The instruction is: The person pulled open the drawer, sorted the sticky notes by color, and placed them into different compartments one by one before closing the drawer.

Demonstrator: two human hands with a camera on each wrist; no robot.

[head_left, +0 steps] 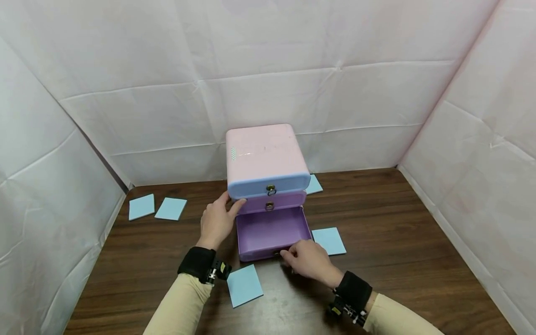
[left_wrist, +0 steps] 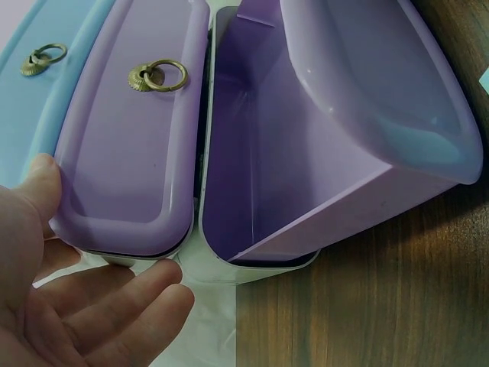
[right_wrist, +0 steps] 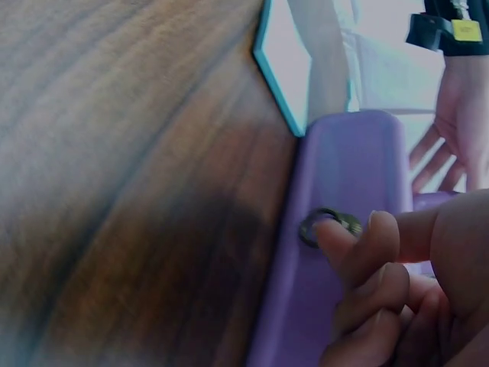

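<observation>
Head view: small drawer chest (head_left: 266, 158) at table (head_left: 418, 232) centre, three drawers; bottom drawer (head_left: 270, 235) pulled out toward the near side. Left hand (head_left: 217, 221), fingers flat, braces the chest's left side, likely to steady it. Right hand (head_left: 307, 259) pinches the bottom drawer's ring pull. Five blue paper squares (head_left: 244, 284) lie around.

Left wrist view: open left hand (left_wrist: 84, 306) beside middle drawer (left_wrist: 130, 145); two ring pulls visible.

Right wrist view: right fingers (right_wrist: 359, 248) on ring pull (right_wrist: 325, 225).
</observation>
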